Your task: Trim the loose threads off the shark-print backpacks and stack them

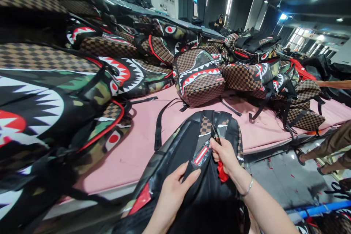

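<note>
A black backpack [175,175] with camouflage and brown-check trim lies in front of me, its shoulder straps facing up. My left hand [175,193] pinches the edge of one shoulder strap [206,128] between thumb and fingers, just below a red-and-white label [201,155] under clear plastic. My right hand [226,155] is closed around dark thread snips [215,133], whose blades point up along the strap. Bunched red material [222,172] hangs below that hand; what it is attached to is hidden. A red patch [141,198] shows at the bag's lower left.
Shark-mouth backpacks [201,76] are heaped along the back of the pink-topped table [142,124]. A larger pile [41,102] stands close on the left. At right, a person's legs [326,146] stand beside the table, above a blue bar [323,208]. Another person [219,23] is far back.
</note>
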Motion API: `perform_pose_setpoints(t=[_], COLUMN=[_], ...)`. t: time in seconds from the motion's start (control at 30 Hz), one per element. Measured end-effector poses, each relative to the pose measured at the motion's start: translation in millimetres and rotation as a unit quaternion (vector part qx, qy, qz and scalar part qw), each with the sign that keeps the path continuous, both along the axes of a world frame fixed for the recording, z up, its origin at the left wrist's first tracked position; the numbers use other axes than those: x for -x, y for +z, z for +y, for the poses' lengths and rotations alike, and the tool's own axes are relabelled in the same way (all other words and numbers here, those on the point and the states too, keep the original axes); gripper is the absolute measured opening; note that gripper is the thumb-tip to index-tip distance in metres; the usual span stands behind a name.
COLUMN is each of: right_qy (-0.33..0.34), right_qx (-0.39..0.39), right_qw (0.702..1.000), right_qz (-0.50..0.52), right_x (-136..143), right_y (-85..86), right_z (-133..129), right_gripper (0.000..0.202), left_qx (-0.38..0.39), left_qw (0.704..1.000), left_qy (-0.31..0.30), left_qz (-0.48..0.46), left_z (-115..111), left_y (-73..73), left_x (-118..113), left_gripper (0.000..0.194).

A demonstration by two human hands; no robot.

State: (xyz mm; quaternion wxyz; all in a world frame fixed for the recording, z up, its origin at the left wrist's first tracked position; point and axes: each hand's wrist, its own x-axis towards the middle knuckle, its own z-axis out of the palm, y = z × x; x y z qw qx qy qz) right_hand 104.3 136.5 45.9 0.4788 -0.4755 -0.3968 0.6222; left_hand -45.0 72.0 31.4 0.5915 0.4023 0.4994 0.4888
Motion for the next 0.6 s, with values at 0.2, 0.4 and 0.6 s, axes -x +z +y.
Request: perform_pose_setpoints(t=[0.2,0.4,0.6], right_qy=[-0.059,-0.071,-0.081], right_qx=[-0.051,-0.104,-0.118], right_qw=[0.996,0.980,0.970], right_qz=[-0.047,-0.152,-0.196], right_x=[-19.5,-20.2,-5.8], right_y=[-10.5,-14.7,-11.0], right_z=[-27.1,-63.6,-59.5], right_gripper=[0.041,0.026,0.020], left_qx=[0.060,0.070,0.052], left_qw=[0.996,0.994,0.997], left_qy=[0.000,0.009,0.008], left_qz=[-0.064,-0.077,-0.064], left_z=[1.5,4.6,0.7], left_y=[0.6,-2.3,6.8], left_x=[7.9,7.2,2.9], left_gripper=[0.053,0.045,0.046])
